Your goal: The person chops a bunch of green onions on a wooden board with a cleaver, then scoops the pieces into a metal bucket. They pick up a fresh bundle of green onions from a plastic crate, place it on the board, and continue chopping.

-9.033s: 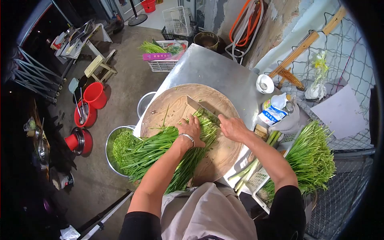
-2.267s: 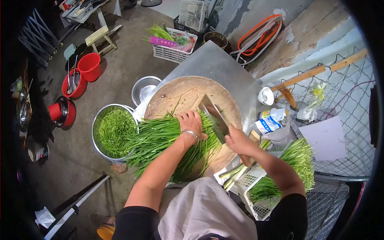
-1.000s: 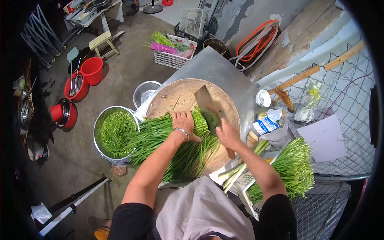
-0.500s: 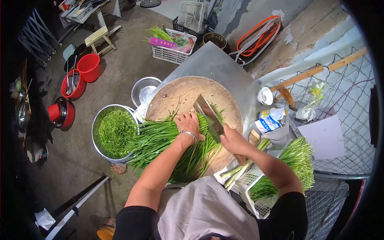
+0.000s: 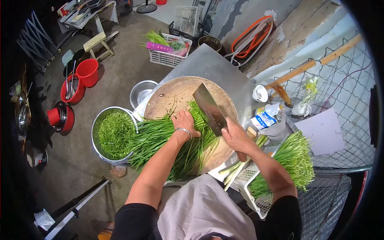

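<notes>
My left hand [image 5: 185,123], with a metal bracelet at the wrist, presses its curled fingers over a bundle of long garlic chives [image 5: 154,140]. The bundle lies across a round wooden chopping board [image 5: 170,94], its stems spilling over the left edge. My right hand [image 5: 236,137] is closed round the handle of a cleaver [image 5: 209,109]. Its broad blade is tilted beside the cut end of the bundle, just right of my left hand. Short cut pieces [image 5: 195,107] lie between blade and fingers, partly hidden by the blade.
A metal pot [image 5: 94,138] full of chopped greens stands at the left of the board, near a steel basin [image 5: 140,93]. On the right, a white crate [image 5: 250,175] holds more chives [image 5: 294,162]. A white bowl [image 5: 260,93] and a blue-white bag [image 5: 264,120] sit on the metal table [image 5: 208,60].
The cleaver blade has shifted slightly right and turned to show more of its flat face. My left hand has moved a little left on the chives. The whole view has shifted slightly.
</notes>
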{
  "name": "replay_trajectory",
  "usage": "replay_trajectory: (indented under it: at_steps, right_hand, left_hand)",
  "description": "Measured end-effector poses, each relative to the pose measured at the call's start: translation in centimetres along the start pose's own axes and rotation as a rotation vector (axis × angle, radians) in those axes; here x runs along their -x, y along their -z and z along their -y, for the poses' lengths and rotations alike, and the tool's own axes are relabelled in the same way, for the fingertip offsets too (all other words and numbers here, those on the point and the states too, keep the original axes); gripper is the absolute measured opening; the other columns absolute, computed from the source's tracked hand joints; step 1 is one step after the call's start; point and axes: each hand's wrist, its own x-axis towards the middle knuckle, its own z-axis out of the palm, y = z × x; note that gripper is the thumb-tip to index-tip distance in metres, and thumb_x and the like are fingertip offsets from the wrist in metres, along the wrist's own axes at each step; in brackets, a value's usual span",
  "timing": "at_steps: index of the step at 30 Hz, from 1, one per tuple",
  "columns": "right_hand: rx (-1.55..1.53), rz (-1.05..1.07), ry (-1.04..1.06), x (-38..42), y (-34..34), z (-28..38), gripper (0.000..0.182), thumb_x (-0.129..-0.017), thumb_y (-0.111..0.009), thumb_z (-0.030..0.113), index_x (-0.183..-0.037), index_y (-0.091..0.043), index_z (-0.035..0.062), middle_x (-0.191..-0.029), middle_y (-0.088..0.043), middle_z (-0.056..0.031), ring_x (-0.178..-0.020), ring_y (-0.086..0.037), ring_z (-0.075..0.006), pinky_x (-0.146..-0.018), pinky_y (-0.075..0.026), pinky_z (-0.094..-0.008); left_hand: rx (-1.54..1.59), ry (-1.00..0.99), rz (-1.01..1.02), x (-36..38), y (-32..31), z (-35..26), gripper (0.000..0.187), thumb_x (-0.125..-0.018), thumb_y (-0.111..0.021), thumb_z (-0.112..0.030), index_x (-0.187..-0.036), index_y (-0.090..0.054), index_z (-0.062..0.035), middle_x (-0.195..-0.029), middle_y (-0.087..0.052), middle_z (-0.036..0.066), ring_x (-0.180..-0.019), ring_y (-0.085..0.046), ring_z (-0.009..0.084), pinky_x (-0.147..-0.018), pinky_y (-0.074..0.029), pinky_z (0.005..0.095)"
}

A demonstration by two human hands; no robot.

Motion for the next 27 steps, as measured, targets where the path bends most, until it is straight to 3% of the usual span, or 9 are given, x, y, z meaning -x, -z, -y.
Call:
replay_trajectory:
  at_steps: [5,11,12,17,20,23,24,26,27]
  right_hand:
    - [0.085,0.172,0.012,1.0,0.9,0.3,0.029,-0.097,-0.053,0.016,-0.112,-0.042,-0.0069,-0.09,-0.063,-0.0366,-0.091,-0.062,-0.0563,-0.082,-0.048,-0.0594]
    - [0.022,0.211,0.032,-2.7,-1.4,-0.3,0.029,-0.096,-0.055,0.014,-0.111,-0.042,-0.007,-0.088,-0.063,-0.0355,-0.087,-0.063,-0.0545,-0.08,-0.049,-0.0585]
    - [0.026,0.137,0.1,-3.9,-3.6,-1.6,0.028,-0.097,-0.055,0.015,-0.112,-0.043,-0.0057,-0.083,-0.064,-0.0341,-0.083,-0.064,-0.0538,-0.076,-0.05,-0.059]
    - [-0.044,-0.077,-0.043,-5.6,-8.5,-0.9,0.034,-0.097,-0.055,0.018,-0.118,-0.044,-0.0059,-0.081,-0.065,-0.0311,-0.077,-0.064,-0.0528,-0.072,-0.05,-0.0595]
    - [-0.157,-0.32,-0.02,-4.3,-11.3,-3.2,0.036,-0.097,-0.056,0.021,-0.118,-0.047,-0.0062,-0.086,-0.066,-0.0304,-0.083,-0.066,-0.05,-0.075,-0.052,-0.057]
    - [-0.184,-0.301,0.003,-4.6,-11.8,-5.0,0.042,-0.097,-0.055,0.023,-0.124,-0.048,-0.0086,-0.092,-0.066,-0.0318,-0.089,-0.066,-0.0488,-0.079,-0.052,-0.0548]
    - [-0.248,-0.261,-0.027,-4.4,-10.6,-4.6,0.042,-0.098,-0.055,0.023,-0.125,-0.048,-0.0084,-0.094,-0.066,-0.032,-0.09,-0.066,-0.0486,-0.081,-0.052,-0.0545]
    - [-0.38,-0.173,-0.095,-3.1,-7.1,-3.0,0.043,-0.098,-0.054,0.024,-0.127,-0.049,-0.0078,-0.098,-0.067,-0.0323,-0.093,-0.066,-0.0481,-0.084,-0.052,-0.0538]
    - [-0.298,-0.303,-0.006,-2.4,-6.5,-3.5,0.038,-0.099,-0.053,0.024,-0.124,-0.05,-0.005,-0.095,-0.068,-0.0303,-0.089,-0.067,-0.0471,-0.082,-0.052,-0.0538]
  left_hand:
    - [-0.043,0.017,0.003,0.0,0.2,-0.4,0.105,-0.054,-0.094,-0.056,-0.13,-0.052,0.0031,-0.128,-0.051,0.018,-0.126,-0.047,0.0364,-0.107,-0.035,0.0567]
    - [-0.053,-0.026,-0.025,-0.6,-0.8,0.2,0.105,-0.053,-0.094,-0.058,-0.127,-0.052,0.0034,-0.125,-0.051,0.018,-0.123,-0.047,0.0354,-0.103,-0.037,0.0554]
    - [-0.066,-0.035,-0.049,-0.7,-0.9,0.2,0.104,-0.053,-0.093,-0.059,-0.126,-0.053,0.0037,-0.123,-0.051,0.018,-0.121,-0.047,0.0352,-0.101,-0.038,0.054]
    - [-0.056,-0.036,-0.026,-0.4,-0.1,0.2,0.106,-0.052,-0.092,-0.061,-0.125,-0.053,0.0043,-0.121,-0.051,0.018,-0.118,-0.048,0.0345,-0.099,-0.039,0.0505]
    - [-0.017,-0.071,0.05,-0.9,-0.3,0.9,0.123,-0.049,-0.091,-0.068,-0.137,-0.047,0.0075,-0.136,-0.047,0.026,-0.132,-0.042,0.0418,-0.109,-0.035,0.0536]
    - [-0.113,-0.147,-0.131,-0.5,0.6,1.9,0.145,-0.047,-0.088,-0.075,-0.149,-0.033,0.0123,-0.154,-0.028,0.037,-0.147,-0.022,0.0515,-0.121,-0.018,0.0582]
    - [-0.102,-0.159,-0.04,-0.6,2.3,2.5,0.159,-0.044,-0.085,-0.081,-0.155,-0.021,0.0118,-0.16,-0.013,0.041,-0.151,-0.008,0.0561,-0.123,-0.008,0.0599]
    - [-0.11,-0.115,0.03,-1.5,3.0,3.8,0.159,-0.044,-0.082,-0.085,-0.155,-0.021,0.0101,-0.159,-0.015,0.041,-0.151,-0.011,0.054,-0.124,-0.012,0.0574]
    - [-0.115,-0.095,0.071,-1.9,2.6,4.3,0.159,-0.044,-0.08,-0.087,-0.156,-0.021,0.0093,-0.158,-0.017,0.041,-0.151,-0.012,0.0529,-0.124,-0.014,0.0561]
